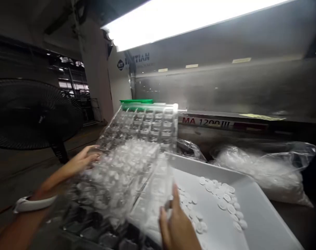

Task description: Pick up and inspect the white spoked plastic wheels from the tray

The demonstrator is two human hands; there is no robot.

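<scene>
My left hand (83, 160) grips the left edge of a clear plastic blister tray (126, 163) with many small pockets, lifted and tilted over the bench. A white band sits on that wrist. My right hand (176, 225) holds the tray's near right edge, fingers pointing up. The tray looks blurred, and small white discs seem to fill its pockets. Behind it a second clear pocketed tray (147, 123) stands up at an angle. Loose white discs (220, 199) lie in a white bin (254, 222) to the right.
Two clear bags of white parts (264, 170) lie behind the bin against a grey machine (225, 90). A green-lidded box (136, 101) sits behind the trays. A black fan (30, 114) stands at the left. A bright lamp (189, 17) hangs overhead.
</scene>
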